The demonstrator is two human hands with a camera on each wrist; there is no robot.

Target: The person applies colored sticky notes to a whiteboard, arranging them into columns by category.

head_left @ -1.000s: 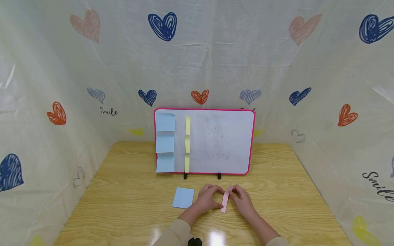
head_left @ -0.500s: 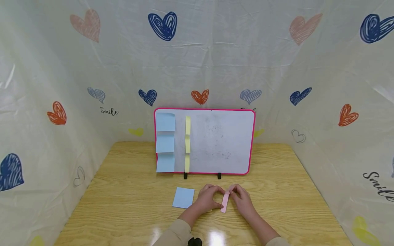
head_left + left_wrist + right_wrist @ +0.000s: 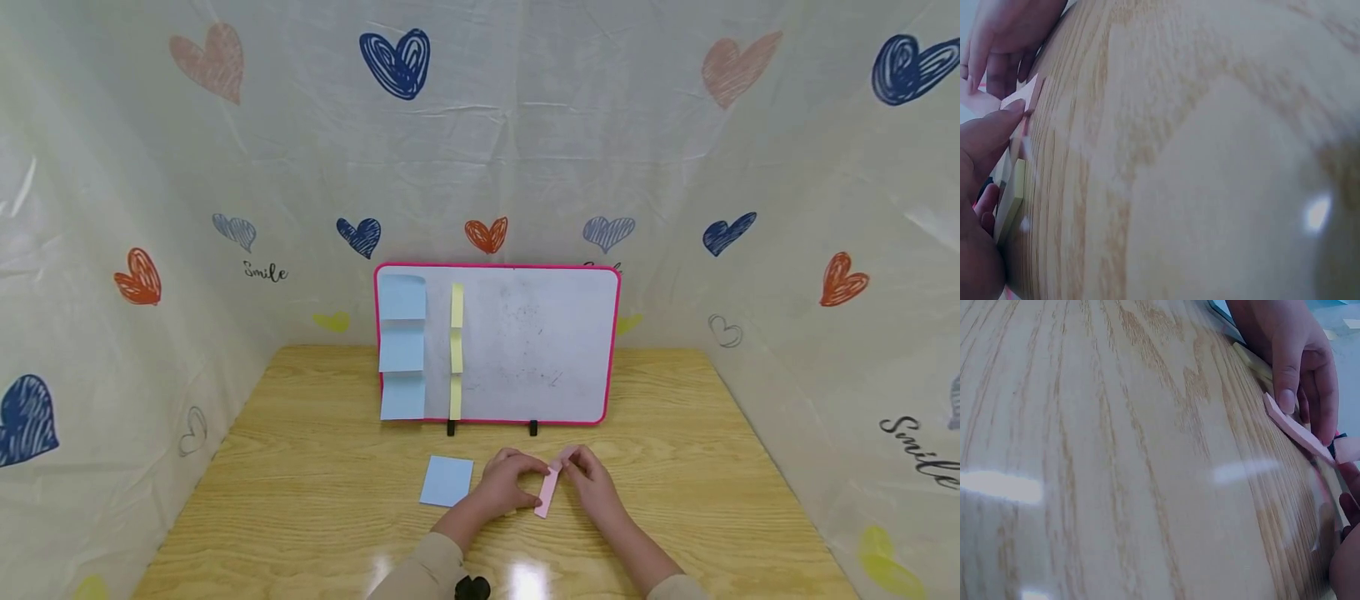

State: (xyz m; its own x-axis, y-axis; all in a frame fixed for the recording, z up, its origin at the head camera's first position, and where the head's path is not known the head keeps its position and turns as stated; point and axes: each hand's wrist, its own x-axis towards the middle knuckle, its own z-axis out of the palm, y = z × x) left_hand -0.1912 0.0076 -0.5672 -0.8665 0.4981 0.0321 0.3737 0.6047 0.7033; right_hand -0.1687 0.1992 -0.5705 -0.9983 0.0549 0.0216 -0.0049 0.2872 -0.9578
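Observation:
A narrow pink sticky note pad (image 3: 547,496) lies on the table in front of the whiteboard. My left hand (image 3: 507,483) holds it from the left side, thumb near its front end and fingertips near its far end. At that far end, the top pink sticky note (image 3: 564,455) is bent up from the pad, and my right hand (image 3: 592,483) pinches its raised end. A yellow sticky note pad (image 3: 1011,201) lies beside the left hand in the left wrist view; in the head view the hand mostly hides it. Just left of that hand lies a blue sticky note pad (image 3: 447,481).
A pink-framed whiteboard (image 3: 540,346) stands behind the hands on black feet (image 3: 533,428). Its left side carries a column of blue sticky notes (image 3: 402,346) and a column of narrow yellow sticky notes (image 3: 457,350). A heart-printed curtain (image 3: 480,150) surrounds the wooden table (image 3: 300,467).
My right hand has shifted slightly up, raising the end of the pink sticky note a little further. My left hand has stayed nearly in place on the pad.

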